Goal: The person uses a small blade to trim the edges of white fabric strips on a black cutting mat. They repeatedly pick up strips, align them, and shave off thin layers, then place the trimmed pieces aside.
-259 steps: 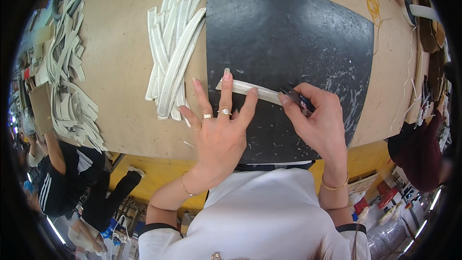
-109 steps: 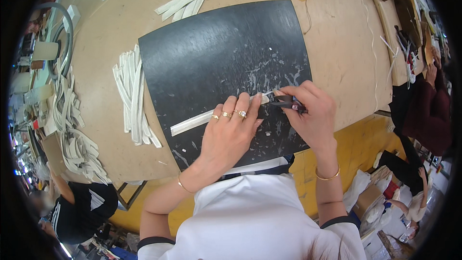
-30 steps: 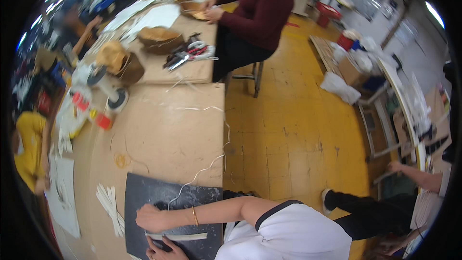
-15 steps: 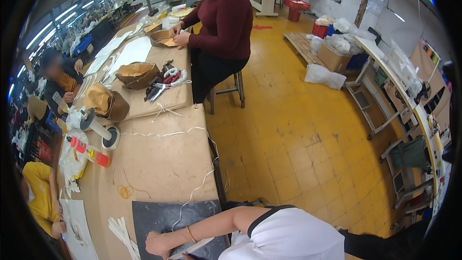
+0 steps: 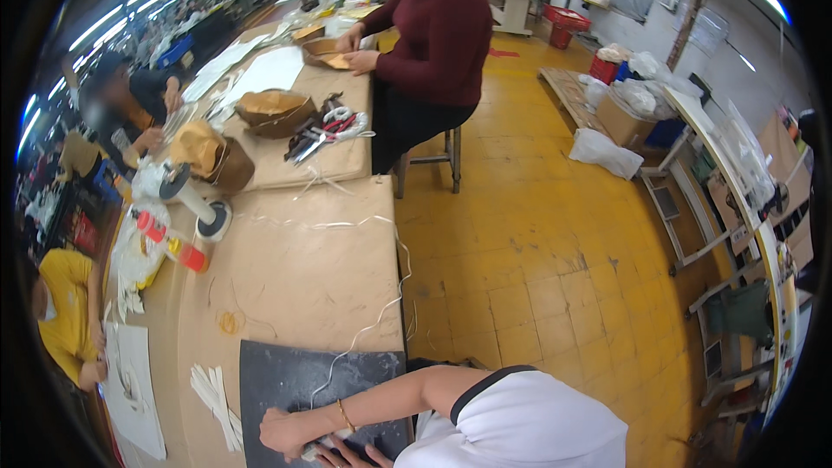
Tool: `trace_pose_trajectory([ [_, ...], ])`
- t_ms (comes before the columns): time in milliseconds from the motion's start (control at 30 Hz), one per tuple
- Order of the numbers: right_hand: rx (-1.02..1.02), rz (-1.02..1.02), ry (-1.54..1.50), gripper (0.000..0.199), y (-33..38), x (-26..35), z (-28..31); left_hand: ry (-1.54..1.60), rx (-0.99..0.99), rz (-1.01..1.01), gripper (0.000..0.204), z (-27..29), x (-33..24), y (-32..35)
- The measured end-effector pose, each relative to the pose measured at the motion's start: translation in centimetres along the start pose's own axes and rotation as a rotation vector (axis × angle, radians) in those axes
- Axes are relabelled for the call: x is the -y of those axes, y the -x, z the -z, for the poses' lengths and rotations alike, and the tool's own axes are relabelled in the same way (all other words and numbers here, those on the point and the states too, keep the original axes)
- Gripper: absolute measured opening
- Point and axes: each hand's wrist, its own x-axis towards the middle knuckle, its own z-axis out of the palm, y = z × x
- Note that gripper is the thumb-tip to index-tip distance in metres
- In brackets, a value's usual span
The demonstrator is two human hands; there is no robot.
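My right hand (image 5: 282, 432), with a bangle on its wrist, is closed and bent down over a black work mat (image 5: 269, 373). Its fingertips are hidden, so what they grip cannot be made out. Beside it shows a pale strip (image 5: 322, 447), partly covered by my hands. My left hand (image 5: 351, 456) comes in at the lower edge below my right forearm, fingers apart and lying over the strip. A thin white cord (image 5: 354, 342) runs across the mat. Left of the mat lies a bundle of white strips (image 5: 213, 406).
On the brown-covered table (image 5: 303, 282) stand a spool (image 5: 208, 218), a red-capped bottle (image 5: 178, 251) and brown bags (image 5: 232, 165). Scissors (image 5: 308, 149) lie farther back. A co-worker in maroon (image 5: 442, 35) sits beyond; one in yellow (image 5: 65, 299) works at left.
The view has shifted, so the scene sits farther right. My left hand has come into sight with spread fingers, and less of the pale strip shows. My right hand stays over the mat.
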Motion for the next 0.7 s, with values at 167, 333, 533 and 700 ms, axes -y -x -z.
trace_pose_trajectory([
  [167,-0.096,0.002,0.023,0.028,3.3,0.0,1.9,0.166,0.009,0.166,0.075,4.3,-7.6,-1.1],
  [333,0.050,-0.151,-0.001,0.039,5.2,-0.5,5.0,0.359,0.117,0.265,0.070,8.3,-7.5,-2.7],
  [533,0.046,-0.168,-0.042,0.040,5.6,0.3,8.0,0.410,-0.071,0.320,0.053,9.7,-2.0,-2.3],
  [700,0.098,-0.211,-0.078,0.039,5.5,0.3,7.9,0.420,-0.122,0.341,0.043,8.6,-0.4,-3.2],
])
